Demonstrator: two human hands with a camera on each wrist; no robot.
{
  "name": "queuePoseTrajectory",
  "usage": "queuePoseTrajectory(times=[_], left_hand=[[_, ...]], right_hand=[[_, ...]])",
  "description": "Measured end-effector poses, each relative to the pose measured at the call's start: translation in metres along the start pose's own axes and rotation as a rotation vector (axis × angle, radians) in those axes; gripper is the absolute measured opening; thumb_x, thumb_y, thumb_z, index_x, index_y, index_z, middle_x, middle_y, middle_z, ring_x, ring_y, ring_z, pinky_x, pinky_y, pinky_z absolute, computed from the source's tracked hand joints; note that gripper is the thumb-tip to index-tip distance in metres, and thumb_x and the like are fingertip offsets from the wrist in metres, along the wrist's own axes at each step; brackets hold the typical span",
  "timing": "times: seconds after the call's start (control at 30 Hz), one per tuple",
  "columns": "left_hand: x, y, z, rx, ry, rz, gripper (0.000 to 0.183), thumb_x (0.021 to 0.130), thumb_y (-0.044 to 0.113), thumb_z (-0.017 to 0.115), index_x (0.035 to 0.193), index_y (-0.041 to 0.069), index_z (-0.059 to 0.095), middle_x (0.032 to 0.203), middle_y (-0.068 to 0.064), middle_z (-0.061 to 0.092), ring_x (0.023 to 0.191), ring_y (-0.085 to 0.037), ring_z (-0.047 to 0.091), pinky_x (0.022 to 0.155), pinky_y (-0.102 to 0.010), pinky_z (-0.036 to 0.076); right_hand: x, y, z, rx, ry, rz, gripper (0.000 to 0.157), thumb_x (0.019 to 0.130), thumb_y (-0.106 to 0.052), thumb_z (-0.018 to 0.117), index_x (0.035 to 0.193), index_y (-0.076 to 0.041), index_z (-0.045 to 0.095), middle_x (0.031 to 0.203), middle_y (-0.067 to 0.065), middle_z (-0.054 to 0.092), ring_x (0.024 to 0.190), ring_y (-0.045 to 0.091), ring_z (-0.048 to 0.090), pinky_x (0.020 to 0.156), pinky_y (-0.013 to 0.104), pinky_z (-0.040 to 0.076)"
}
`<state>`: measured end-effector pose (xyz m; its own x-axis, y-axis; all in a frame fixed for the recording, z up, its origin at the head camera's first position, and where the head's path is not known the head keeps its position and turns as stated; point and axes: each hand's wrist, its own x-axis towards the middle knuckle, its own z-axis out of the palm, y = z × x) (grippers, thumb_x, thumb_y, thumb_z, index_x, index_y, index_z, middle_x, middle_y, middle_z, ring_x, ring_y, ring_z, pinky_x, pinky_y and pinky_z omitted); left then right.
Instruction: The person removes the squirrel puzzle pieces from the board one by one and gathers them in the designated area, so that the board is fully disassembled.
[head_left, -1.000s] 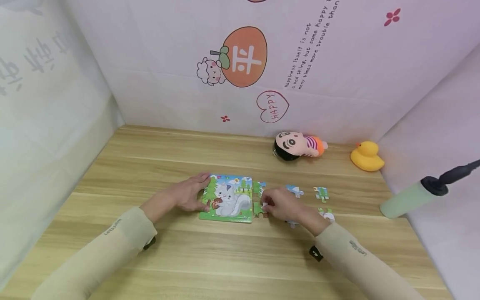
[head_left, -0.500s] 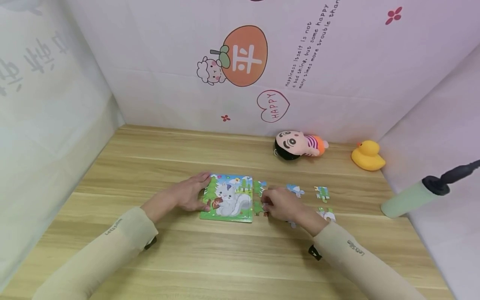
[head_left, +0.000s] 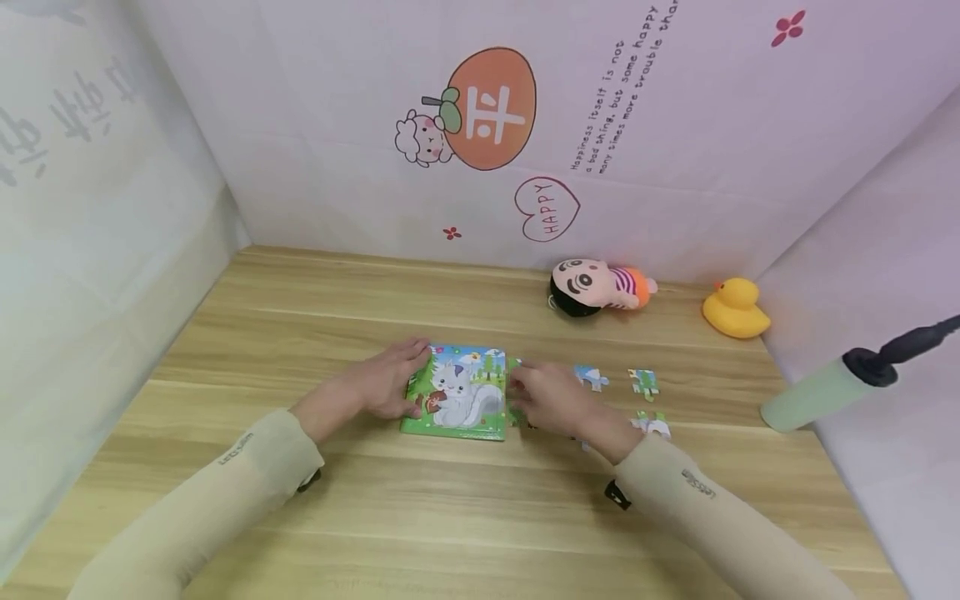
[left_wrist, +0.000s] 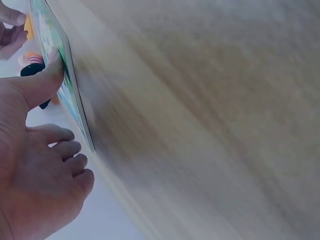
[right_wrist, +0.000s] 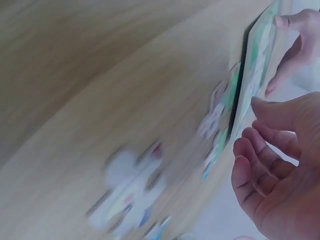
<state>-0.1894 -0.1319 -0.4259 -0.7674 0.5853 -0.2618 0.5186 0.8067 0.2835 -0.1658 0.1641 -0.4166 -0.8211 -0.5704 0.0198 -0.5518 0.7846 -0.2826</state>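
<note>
A square puzzle board (head_left: 461, 400) with a grey squirrel holding an acorn lies flat on the table. My left hand (head_left: 386, 383) rests over its left side; in the left wrist view the thumb (left_wrist: 47, 77) lies straight on the picture near the edge. My right hand (head_left: 551, 396) is at the board's right edge, fingers loosely bent. In the right wrist view its thumb (right_wrist: 272, 112) stands apart from the fingertips, with nothing visible between them. Under and beside this hand lie green puzzle pieces (head_left: 515, 417), partly hidden by it.
More loose puzzle pieces lie right of the hand, among them a blue one (head_left: 592, 377), a blue-green one (head_left: 643, 382) and a white-green one (head_left: 652, 423). Behind are a doll (head_left: 588, 287) and a yellow rubber duck (head_left: 733, 310). A pale green cylinder (head_left: 813, 393) with a black end is at the right wall.
My right hand has shifted slightly up and left from the green pieces to the board's right edge, its fingers looser than before. The left hand stays at the board.
</note>
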Motion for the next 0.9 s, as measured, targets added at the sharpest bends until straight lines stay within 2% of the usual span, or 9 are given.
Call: queuePoseTrajectory(times=[0.17, 0.37, 0.5, 0.6, 0.73, 0.9], left_hand=[[0.000, 0.006, 0.001, -0.090, -0.019, 0.048, 0.091, 0.092, 0.022, 0.079, 0.162, -0.003, 0.026, 0.175, -0.018, 0.015, 0.164, -0.038, 0.015, 0.134, -0.051, 0.020], [-0.001, 0.014, -0.001, -0.082, -0.060, 0.081, 0.077, 0.094, 0.010, 0.072, 0.161, 0.004, 0.034, 0.174, -0.015, 0.023, 0.164, -0.035, 0.016, 0.135, -0.051, 0.019], [0.001, 0.019, -0.003, -0.077, -0.087, 0.062, 0.074, 0.094, 0.007, 0.070, 0.160, 0.003, 0.036, 0.173, -0.015, 0.026, 0.164, -0.035, 0.020, 0.135, -0.050, 0.019], [0.004, 0.023, -0.005, -0.084, -0.094, 0.059, 0.072, 0.099, 0.015, 0.068, 0.161, 0.002, 0.034, 0.174, -0.014, 0.024, 0.164, -0.033, 0.020, 0.135, -0.049, 0.019], [0.009, 0.027, -0.003, -0.072, -0.086, 0.089, 0.076, 0.105, 0.034, 0.061, 0.163, 0.001, 0.027, 0.176, -0.015, 0.018, 0.165, -0.031, 0.015, 0.136, -0.048, 0.018], [0.015, 0.025, 0.004, -0.057, -0.061, 0.125, 0.074, 0.106, 0.040, 0.058, 0.165, 0.007, 0.027, 0.176, -0.015, 0.013, 0.166, -0.034, 0.010, 0.136, -0.052, 0.014]], right_hand=[[0.006, -0.016, 0.008, -0.002, -0.060, -0.018, 0.030, 0.093, -0.026, 0.079, 0.116, -0.006, 0.075, 0.109, 0.006, 0.073, 0.095, 0.016, 0.066, 0.085, 0.035, 0.060], [0.005, -0.025, 0.018, -0.030, -0.116, -0.016, 0.049, 0.093, -0.038, 0.079, 0.126, -0.003, 0.071, 0.121, 0.010, 0.065, 0.106, 0.019, 0.062, 0.085, 0.035, 0.057], [0.004, -0.025, 0.021, -0.032, -0.112, -0.028, 0.048, 0.092, -0.037, 0.080, 0.125, -0.004, 0.071, 0.120, 0.010, 0.065, 0.106, 0.021, 0.062, 0.080, 0.034, 0.057], [0.004, -0.025, 0.021, -0.022, -0.109, -0.028, 0.046, 0.091, -0.037, 0.080, 0.124, -0.005, 0.072, 0.118, 0.009, 0.064, 0.103, 0.019, 0.061, 0.079, 0.033, 0.056], [0.004, -0.025, 0.022, -0.014, -0.115, -0.006, 0.047, 0.091, -0.037, 0.081, 0.124, -0.006, 0.072, 0.118, 0.008, 0.064, 0.102, 0.018, 0.060, 0.080, 0.033, 0.056], [0.006, -0.025, 0.021, -0.008, -0.121, 0.008, 0.048, 0.090, -0.036, 0.082, 0.126, -0.007, 0.071, 0.119, 0.008, 0.065, 0.101, 0.017, 0.060, 0.082, 0.034, 0.056]])
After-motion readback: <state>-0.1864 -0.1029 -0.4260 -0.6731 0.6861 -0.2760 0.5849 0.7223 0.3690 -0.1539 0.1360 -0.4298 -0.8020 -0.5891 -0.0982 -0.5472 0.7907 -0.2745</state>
